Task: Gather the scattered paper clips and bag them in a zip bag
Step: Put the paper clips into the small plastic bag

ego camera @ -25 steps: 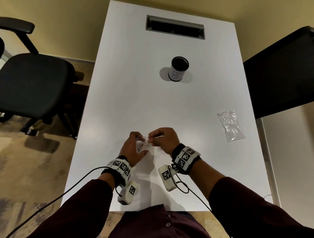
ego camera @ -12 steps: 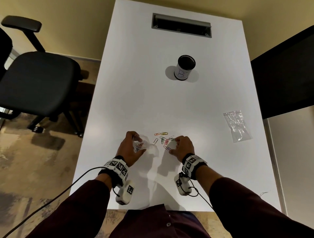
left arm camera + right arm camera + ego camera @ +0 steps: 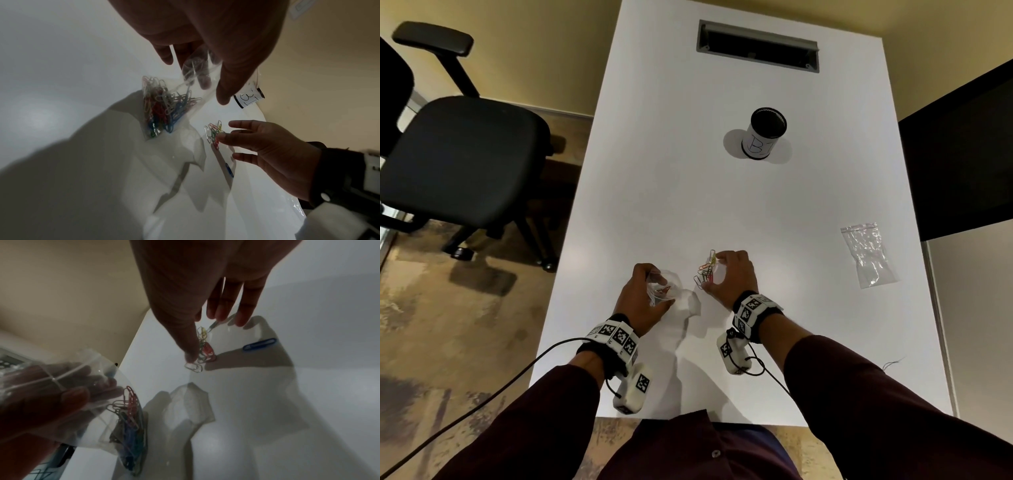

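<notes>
Left hand pinches the limp zip bag by its mouth; right hand fingers curl, raking light, slippery paper clips near the table's front edge.

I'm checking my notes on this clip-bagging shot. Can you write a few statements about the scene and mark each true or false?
1. The left hand holds a zip bag with clips in it. True.
2. The right hand rests on the spare bag. False: its fingers gather a clip pile; that bag lies apart to the right.
3. A blue clip lies apart from the pile. True.
4. The cup lies on its side. False: it stands upright.
</notes>
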`<action>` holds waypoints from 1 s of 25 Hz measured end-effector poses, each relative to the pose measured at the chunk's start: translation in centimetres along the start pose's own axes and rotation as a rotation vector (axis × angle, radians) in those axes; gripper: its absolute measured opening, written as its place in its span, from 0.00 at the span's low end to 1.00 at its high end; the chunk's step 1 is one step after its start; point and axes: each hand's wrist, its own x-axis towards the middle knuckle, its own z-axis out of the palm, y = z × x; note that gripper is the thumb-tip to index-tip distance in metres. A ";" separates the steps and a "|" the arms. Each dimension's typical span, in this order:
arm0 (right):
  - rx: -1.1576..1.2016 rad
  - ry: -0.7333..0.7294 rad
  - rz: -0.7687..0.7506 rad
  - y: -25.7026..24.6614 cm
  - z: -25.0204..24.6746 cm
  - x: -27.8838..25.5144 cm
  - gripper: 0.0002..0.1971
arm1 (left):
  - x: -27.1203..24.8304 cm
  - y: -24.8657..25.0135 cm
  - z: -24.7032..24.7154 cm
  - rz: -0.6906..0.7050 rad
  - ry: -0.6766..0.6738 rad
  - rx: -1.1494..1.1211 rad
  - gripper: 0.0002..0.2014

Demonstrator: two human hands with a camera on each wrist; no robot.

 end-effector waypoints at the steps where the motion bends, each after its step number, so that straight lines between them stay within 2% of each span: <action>1: -0.055 -0.020 0.004 -0.2 -0.1 -0.1 0.44 | 0.0 -0.1 0.0 0.001 0.001 -0.003 0.31; 3: -0.157 -0.072 -0.023 -0.6 0.1 -0.2 0.53 | 0.0 -0.2 0.0 0.004 0.000 -0.007 0.31; 5: -0.225 -0.093 -0.073 -1.3 0.7 -0.2 0.53 | 0.0 -0.3 -0.1 0.004 -0.001 -0.011 0.31; 7: -0.233 -0.081 -0.094 -2.0 1.4 -0.2 0.45 | 0.1 -0.5 -0.2 -0.002 -0.002 -0.012 0.31; 12: -0.251 -0.021 -0.202 -2.1 2.2 -0.3 0.16 | 0.4 -0.4 -0.5 -0.002 -0.011 0.002 0.30; 15: -0.272 -0.025 -0.250 -1.8 2.1 -0.3 0.06 | 0.6 -0.4 -0.4 -0.010 -0.015 -0.001 0.30; 20: -0.298 -0.031 -0.244 -1.2 1.3 0.2 0.07 | 0.7 -0.6 -0.2 -0.005 -0.032 0.008 0.30; 25: -0.310 -0.020 -0.120 -0.5 -0.4 1.0 0.10 | 1.0 -0.2 0.1 0.000 -0.049 0.006 0.29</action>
